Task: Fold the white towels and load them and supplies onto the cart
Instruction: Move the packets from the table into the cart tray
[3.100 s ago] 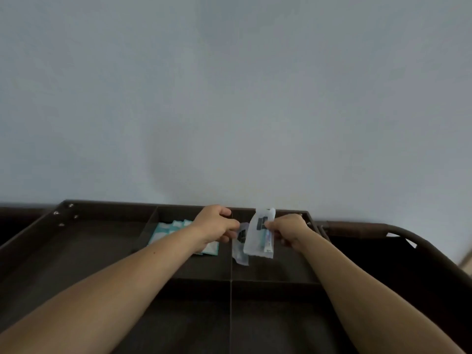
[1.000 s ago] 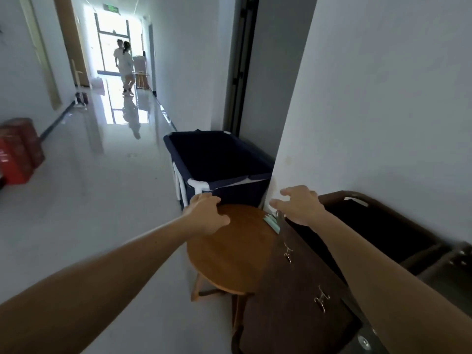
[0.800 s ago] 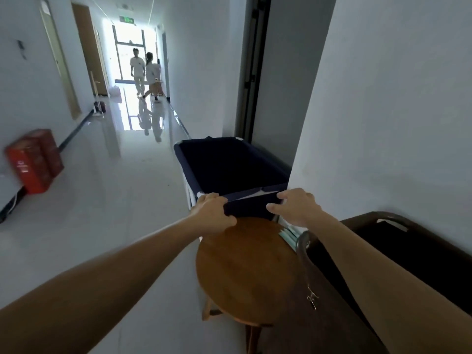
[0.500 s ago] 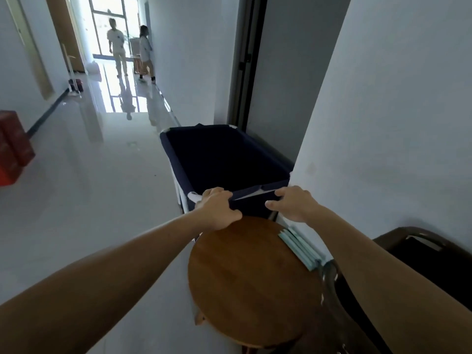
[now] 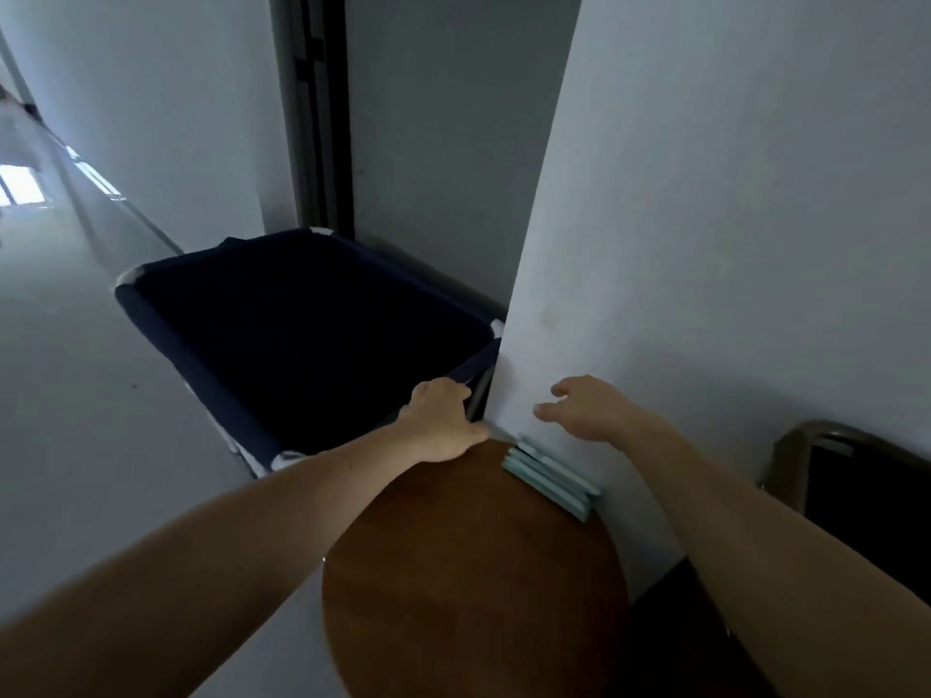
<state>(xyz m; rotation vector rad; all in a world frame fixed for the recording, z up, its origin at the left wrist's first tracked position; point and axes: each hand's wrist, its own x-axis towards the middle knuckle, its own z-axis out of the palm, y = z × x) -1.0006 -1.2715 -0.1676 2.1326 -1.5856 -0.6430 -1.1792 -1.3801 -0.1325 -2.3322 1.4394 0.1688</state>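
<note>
On hamper rim (image 5: pixel 262 435), left hand (image 5: pixel 443 425) gripping, right hand (image 5: pixel 587 408) spread

A round wooden tabletop (image 5: pixel 468 571) stands against the white wall. On its far right edge, touching the wall, lies a small stack of pale green packets (image 5: pixel 549 478). The rest of the wood is bare.

Both bare forearms stretched forward from the lower corners. Left hand (image 5: pixel 443 420) palm down, fingers (image 5: pixel 451 390) curled over and closed on the near rim of a dark navy fabric bin (image 5: pixel 216 390), thumb along its side. Right hand (image 5: pixel 587 408) held apart to the right, open, fingers (image 5: pixel 551 408) spread and slightly bent, touching nothing.
</note>
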